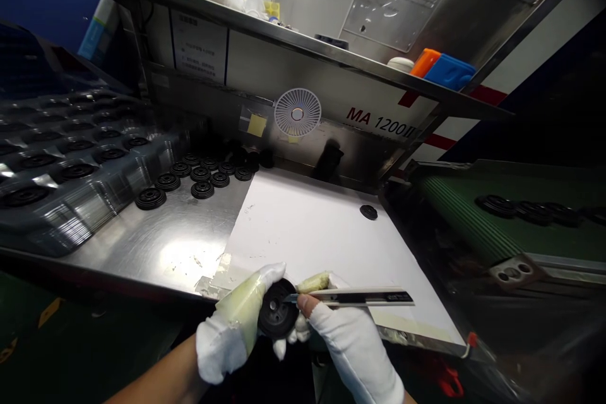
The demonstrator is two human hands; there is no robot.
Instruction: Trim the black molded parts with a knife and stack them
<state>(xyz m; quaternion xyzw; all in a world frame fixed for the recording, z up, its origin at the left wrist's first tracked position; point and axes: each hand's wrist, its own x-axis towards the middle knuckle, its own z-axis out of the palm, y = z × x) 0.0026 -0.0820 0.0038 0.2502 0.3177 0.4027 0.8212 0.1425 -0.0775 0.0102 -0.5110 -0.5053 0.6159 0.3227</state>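
My left hand (241,315), in a white glove with a yellowish patch, is closed round a black ringed disc (279,319). The disc is tilted so that its hub side faces up toward me. In my gloved right hand (348,334), whose thumb is bare, I grip a utility knife (374,297). The knife lies nearly level, its handle pointing right and its blade tip over the disc's hub; I cannot tell whether the blade touches it. Both hands are at the front edge of a white sheet (303,227). Some fingers of both hands are hidden behind the disc and knife.
Several black discs (202,189) lie on the steel table left of the sheet, and one small disc (368,212) rests at its back right. Stacked clear trays (95,202) hold discs at left. A green conveyor (454,214) carries more. A fan (297,113) is below the shelf (284,38).
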